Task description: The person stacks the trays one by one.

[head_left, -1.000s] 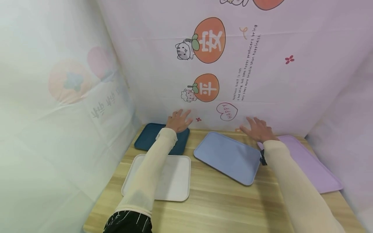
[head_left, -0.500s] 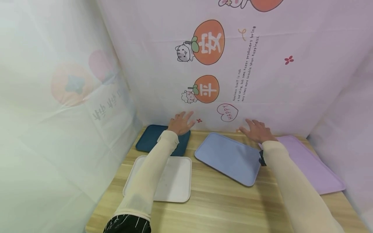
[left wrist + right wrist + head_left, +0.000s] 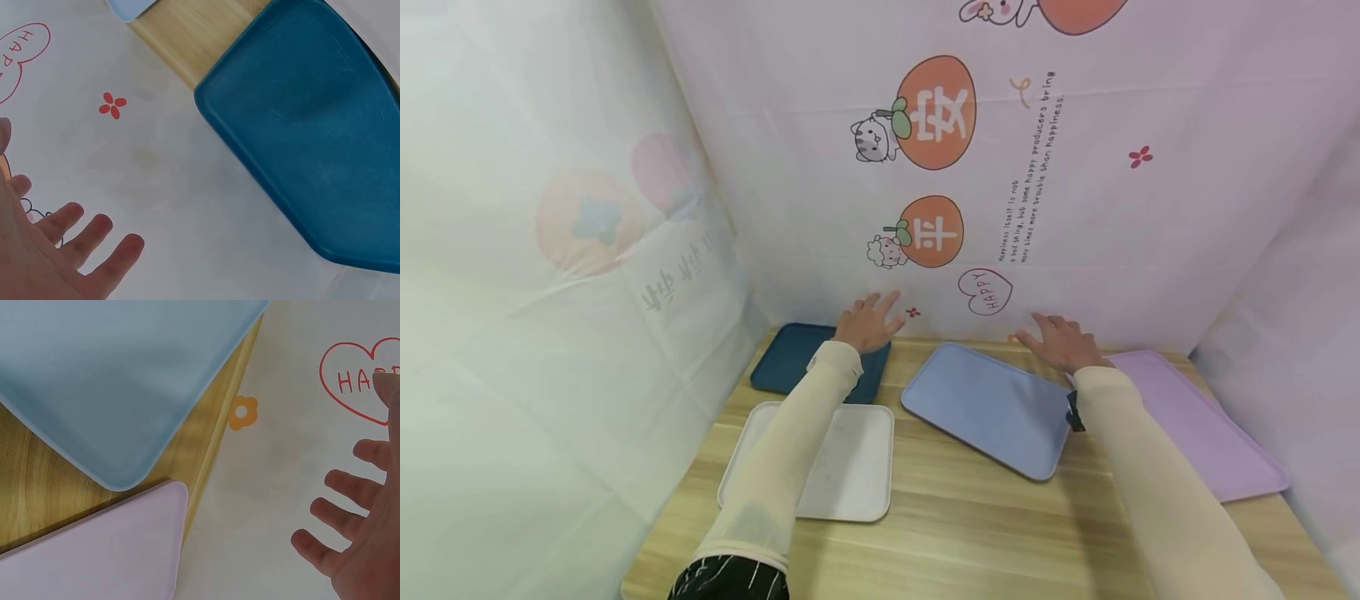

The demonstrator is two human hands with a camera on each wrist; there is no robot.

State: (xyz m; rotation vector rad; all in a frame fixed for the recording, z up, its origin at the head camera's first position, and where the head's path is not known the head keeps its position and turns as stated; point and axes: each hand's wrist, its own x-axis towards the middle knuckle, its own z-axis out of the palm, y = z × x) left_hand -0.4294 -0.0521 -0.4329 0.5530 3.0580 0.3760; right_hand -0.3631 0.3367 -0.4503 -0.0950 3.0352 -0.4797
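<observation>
Four trays lie on a wooden table [image 3: 970,533]. My left hand [image 3: 868,321] hovers open, fingers spread, over the far right corner of the dark teal tray [image 3: 790,360], close to the printed curtain. In the left wrist view its fingers [image 3: 81,244] are straight and hold nothing, with the teal tray [image 3: 312,131] beside them. My right hand [image 3: 1060,340] is open too, fingers spread, over the far edge of the light blue tray [image 3: 992,407]. The right wrist view shows its fingers [image 3: 350,512] empty, above the blue tray [image 3: 106,375] and lilac tray [image 3: 100,556].
A white tray [image 3: 842,467] sits at the near left under my left forearm. The lilac tray [image 3: 1195,425] lies at the right. A printed curtain [image 3: 1000,167] closes the back, and pale sheets wall in both sides. Bare wood runs along the front edge.
Both hands have barely shifted; the left has drifted slightly right and toward the curtain, and the right has settled a little lower. The trays have not moved.
</observation>
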